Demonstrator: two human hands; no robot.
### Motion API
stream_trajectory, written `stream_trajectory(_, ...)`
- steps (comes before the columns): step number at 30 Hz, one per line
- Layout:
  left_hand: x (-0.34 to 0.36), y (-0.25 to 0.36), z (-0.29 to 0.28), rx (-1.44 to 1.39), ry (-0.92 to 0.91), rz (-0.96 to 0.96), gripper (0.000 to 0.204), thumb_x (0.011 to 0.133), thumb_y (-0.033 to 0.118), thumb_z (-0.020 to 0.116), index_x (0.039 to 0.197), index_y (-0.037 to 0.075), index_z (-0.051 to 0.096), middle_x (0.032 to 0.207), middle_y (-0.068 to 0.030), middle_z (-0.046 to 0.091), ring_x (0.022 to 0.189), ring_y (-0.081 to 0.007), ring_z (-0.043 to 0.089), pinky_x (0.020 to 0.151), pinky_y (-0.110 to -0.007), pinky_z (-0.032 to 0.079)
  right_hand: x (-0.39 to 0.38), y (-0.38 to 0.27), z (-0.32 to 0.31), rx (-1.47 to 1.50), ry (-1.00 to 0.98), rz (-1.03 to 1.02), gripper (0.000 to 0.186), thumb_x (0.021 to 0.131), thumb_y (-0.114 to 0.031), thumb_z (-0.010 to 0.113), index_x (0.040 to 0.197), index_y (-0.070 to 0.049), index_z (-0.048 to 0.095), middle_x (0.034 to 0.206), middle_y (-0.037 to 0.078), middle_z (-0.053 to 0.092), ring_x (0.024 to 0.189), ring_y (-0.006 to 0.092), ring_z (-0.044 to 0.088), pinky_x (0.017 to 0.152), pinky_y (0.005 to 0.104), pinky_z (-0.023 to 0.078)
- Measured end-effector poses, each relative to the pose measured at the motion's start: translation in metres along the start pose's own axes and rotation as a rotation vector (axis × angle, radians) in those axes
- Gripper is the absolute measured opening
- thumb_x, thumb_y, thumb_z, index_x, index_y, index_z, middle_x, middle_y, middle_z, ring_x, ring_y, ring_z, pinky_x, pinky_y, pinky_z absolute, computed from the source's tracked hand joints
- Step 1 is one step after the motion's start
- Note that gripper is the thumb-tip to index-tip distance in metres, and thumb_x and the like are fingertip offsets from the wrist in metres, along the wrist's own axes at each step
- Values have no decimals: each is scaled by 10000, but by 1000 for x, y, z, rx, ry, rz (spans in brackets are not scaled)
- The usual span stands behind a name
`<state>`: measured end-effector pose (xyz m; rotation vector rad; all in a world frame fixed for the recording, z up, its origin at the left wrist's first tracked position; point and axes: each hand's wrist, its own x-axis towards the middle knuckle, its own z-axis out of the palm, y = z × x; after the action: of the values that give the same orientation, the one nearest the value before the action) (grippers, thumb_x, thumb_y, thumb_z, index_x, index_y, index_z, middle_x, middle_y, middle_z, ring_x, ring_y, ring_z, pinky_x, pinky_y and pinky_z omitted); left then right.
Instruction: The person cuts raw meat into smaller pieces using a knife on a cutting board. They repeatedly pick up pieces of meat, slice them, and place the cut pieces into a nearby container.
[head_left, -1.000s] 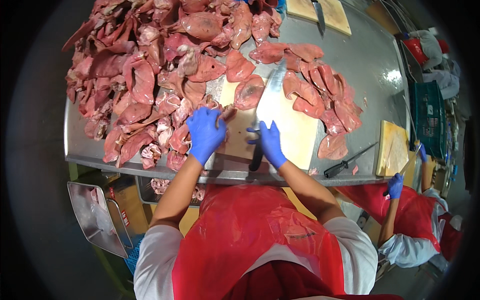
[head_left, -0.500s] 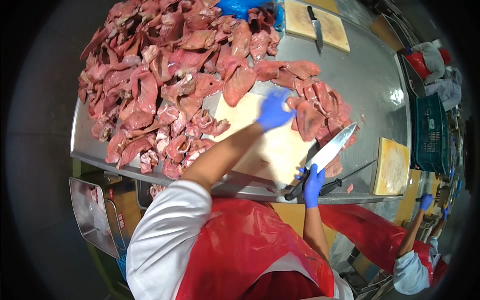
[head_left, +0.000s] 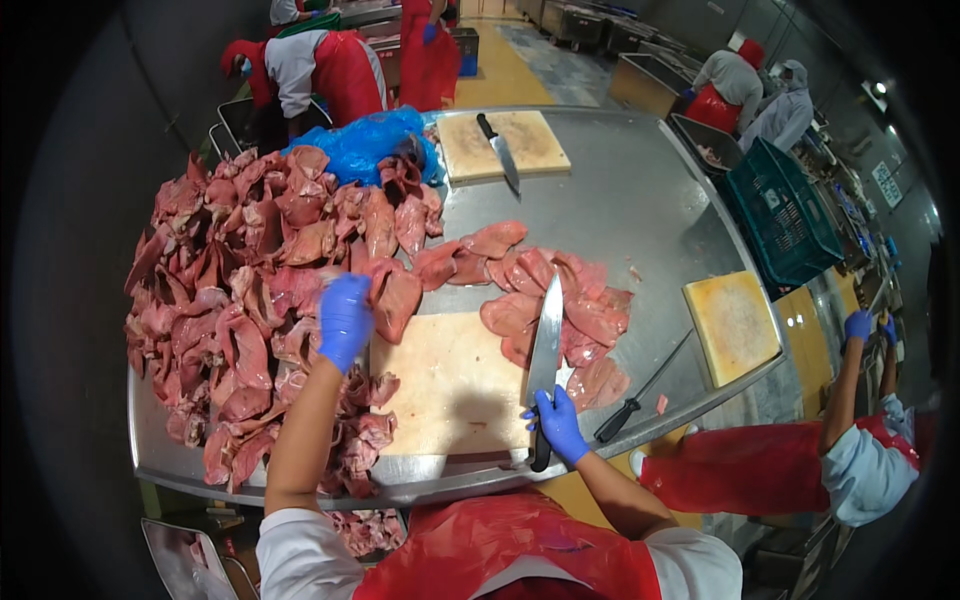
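My left hand (head_left: 344, 318), in a blue glove, is at the large pile of pink raw meat (head_left: 240, 340) on the left; its fingers are blurred and partly hidden, so I cannot tell what they hold. My right hand (head_left: 559, 425), also gloved, grips a large black-handled knife (head_left: 547, 335), blade pointing up over the right edge of the pale cutting board (head_left: 445, 390). Flat meat slices (head_left: 598, 320) lie to the right of that board. A dark honing rod (head_left: 630, 400) rests beside my right hand on the steel table (head_left: 590, 180).
A second board (head_left: 480, 145) with a knife (head_left: 500, 155) and a blue plastic bag (head_left: 355, 140) lie at the back. Another board (head_left: 732, 330) is right. Beyond stands a green crate (head_left: 780, 215). A co-worker's arm (head_left: 840, 400) is at lower right; other workers (head_left: 335, 75) stand farther back.
My left hand moved from the board's right side leftward to the pile. The meat piece earlier on the board left it for the right-hand slices. The view tilted up, showing the room.
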<state>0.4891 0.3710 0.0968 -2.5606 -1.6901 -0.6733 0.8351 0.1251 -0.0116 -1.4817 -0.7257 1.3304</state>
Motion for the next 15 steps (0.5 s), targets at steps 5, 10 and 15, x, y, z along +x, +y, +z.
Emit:
stream_trajectory(5, 14, 101, -5, -20, -155, 615, 119, 732, 61, 615, 842, 97, 646, 819, -164, 626, 803, -376, 622, 694, -468, 495, -1, -9, -7, -4, 19, -67, 176, 1017, -196, 557, 1069, -33, 515, 878, 91, 629, 698, 174, 688, 524, 283, 556)
stream_trajectory(10, -14, 121, 43, -274, -418, 641, 118, 734, 112, 642, 852, 126, 649, 855, -139, 631, 848, -372, 608, 731, -470, 483, 1, -14, -11, 89, -33, -85, 198, 1030, -181, 532, 1158, -33, 502, 959, 82, 619, 817, 178, 689, 547, 285, 572)
stream_trajectory(15, -117, 139, 95, -497, -49, 253, 263, 748, 171, 672, 1004, 113, 669, 1053, -154, 607, 1037, -373, 572, 891, -469, 469, 10, 13, 10, 95, -94, 31, 276, 1035, -225, 524, 1219, -27, 469, 1012, 100, 620, 887, 205, 689, 599, 302, 588)
